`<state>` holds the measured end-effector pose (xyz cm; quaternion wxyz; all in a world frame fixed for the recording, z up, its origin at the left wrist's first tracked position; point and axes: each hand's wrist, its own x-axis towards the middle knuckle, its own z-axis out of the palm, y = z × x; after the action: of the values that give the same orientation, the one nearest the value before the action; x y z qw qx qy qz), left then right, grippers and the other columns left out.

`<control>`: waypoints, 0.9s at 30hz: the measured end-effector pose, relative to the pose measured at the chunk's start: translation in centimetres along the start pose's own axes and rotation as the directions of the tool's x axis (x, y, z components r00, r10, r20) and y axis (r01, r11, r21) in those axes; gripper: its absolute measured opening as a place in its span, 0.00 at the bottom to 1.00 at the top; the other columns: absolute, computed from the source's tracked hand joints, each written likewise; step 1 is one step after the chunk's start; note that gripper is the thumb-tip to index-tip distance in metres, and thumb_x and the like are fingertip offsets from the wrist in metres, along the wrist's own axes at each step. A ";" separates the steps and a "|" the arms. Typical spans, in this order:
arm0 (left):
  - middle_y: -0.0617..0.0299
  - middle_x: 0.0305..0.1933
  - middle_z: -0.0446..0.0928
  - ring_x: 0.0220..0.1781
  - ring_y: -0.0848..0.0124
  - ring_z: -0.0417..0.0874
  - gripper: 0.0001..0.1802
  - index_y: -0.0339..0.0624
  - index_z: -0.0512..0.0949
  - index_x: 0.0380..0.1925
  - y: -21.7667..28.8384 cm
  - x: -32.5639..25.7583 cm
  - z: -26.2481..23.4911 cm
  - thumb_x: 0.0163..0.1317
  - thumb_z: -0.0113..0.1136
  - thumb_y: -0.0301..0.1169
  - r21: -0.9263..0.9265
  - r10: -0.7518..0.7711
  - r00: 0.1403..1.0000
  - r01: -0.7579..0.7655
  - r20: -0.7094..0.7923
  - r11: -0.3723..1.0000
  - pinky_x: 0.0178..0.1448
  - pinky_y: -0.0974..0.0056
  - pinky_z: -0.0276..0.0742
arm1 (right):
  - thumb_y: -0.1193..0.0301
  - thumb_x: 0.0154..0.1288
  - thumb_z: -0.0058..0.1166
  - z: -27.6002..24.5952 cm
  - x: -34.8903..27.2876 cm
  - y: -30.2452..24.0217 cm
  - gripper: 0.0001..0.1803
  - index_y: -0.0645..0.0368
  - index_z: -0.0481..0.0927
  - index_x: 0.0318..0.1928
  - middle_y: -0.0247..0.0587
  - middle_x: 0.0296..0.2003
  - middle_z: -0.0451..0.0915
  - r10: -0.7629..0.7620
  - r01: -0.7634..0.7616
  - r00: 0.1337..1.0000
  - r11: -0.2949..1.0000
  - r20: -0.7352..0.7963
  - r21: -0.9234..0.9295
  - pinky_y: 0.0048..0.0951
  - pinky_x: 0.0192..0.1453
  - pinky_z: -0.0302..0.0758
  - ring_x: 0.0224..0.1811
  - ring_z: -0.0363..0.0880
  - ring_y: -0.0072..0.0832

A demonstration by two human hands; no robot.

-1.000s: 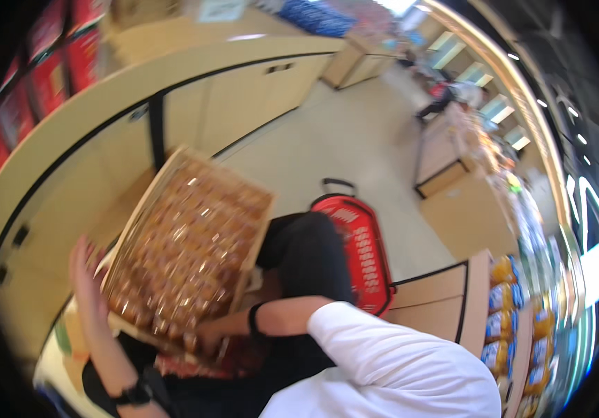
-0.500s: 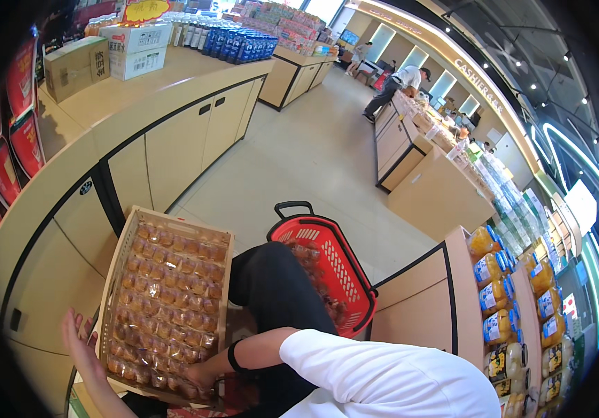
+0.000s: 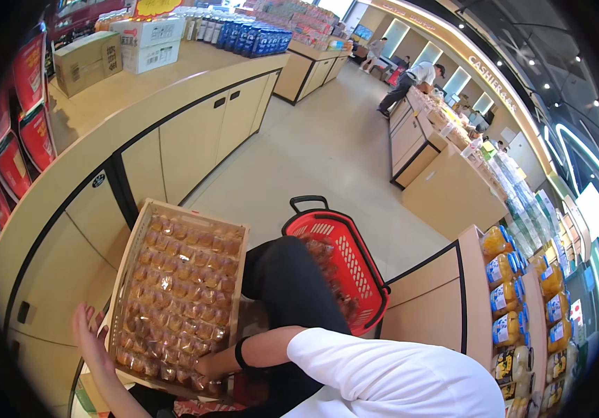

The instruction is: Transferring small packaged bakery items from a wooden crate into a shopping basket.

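Nearby, the left hand (image 3: 92, 338) stands wide, fingers spread, beside a wooden crate (image 3: 216, 226). Wrapped buns (image 3: 177, 282) fill the crate in rows; the right hand (image 3: 210, 364) reaches into its lower right corner, its grip impossible to tell. Beyond the knee sits a red basket (image 3: 374, 279); farther off, blue bottles (image 3: 251, 38) crowd a tabletop (image 3: 174, 66).
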<state>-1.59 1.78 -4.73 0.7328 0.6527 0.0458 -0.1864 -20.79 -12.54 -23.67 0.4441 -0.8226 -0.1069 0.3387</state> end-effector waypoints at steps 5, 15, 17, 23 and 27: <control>0.62 0.59 0.71 0.56 0.67 0.75 0.26 0.48 0.67 0.59 1.3 0.1 2.7 0.65 0.50 0.46 -0.060 0.043 0.995 -0.037 0.089 0.997 0.54 0.63 0.66 | 0.65 0.38 0.70 -0.1 -0.8 1.7 0.15 0.57 0.79 0.27 0.39 0.16 0.74 -0.111 0.111 0.994 0.992 -0.005 -0.055 0.32 0.28 0.73 0.22 0.76 0.28; 0.54 0.53 0.72 0.50 0.65 0.78 0.23 0.38 0.71 0.52 3.2 -1.4 3.6 0.65 0.52 0.43 0.003 0.016 1.000 -0.016 0.004 1.000 0.50 0.64 0.71 | 0.58 0.48 0.68 -2.0 -1.4 0.9 0.17 0.59 0.81 0.27 0.38 0.18 0.78 0.385 -0.451 0.885 0.850 0.262 0.272 0.28 0.21 0.72 0.18 0.78 0.25; 0.54 0.53 0.72 0.51 0.65 0.78 0.23 0.38 0.71 0.51 3.3 -1.6 3.4 0.65 0.52 0.43 -0.005 0.014 1.000 -0.014 0.006 1.000 0.49 0.64 0.71 | 0.58 0.49 0.67 -2.1 -1.1 0.8 0.17 0.60 0.82 0.28 0.40 0.19 0.79 0.363 -0.397 0.910 0.902 0.201 0.170 0.30 0.23 0.74 0.20 0.79 0.27; 0.55 0.50 0.73 0.50 0.66 0.78 0.22 0.38 0.72 0.50 3.7 -1.4 4.4 0.65 0.52 0.44 0.012 0.026 0.998 -0.027 0.052 1.000 0.49 0.65 0.71 | 0.54 0.50 0.63 -1.9 -0.8 1.7 0.20 0.60 0.82 0.32 0.46 0.25 0.81 0.313 -0.308 0.950 0.941 0.012 -0.136 0.36 0.35 0.77 0.29 0.81 0.36; 0.55 0.49 0.74 0.49 0.66 0.78 0.22 0.38 0.72 0.49 3.4 -1.2 3.7 0.65 0.51 0.44 0.025 0.013 0.999 -0.014 0.048 1.000 0.50 0.65 0.71 | 0.55 0.50 0.62 -3.2 -1.4 -2.8 0.21 0.59 0.81 0.36 0.47 0.35 0.82 0.352 -0.327 0.936 0.868 -0.004 -0.374 0.37 0.42 0.77 0.39 0.81 0.41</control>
<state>-2.24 -1.32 -0.61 0.7268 0.6574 0.0214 -0.1977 -19.41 -13.67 -19.53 0.2115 -0.8857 -0.0366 0.4116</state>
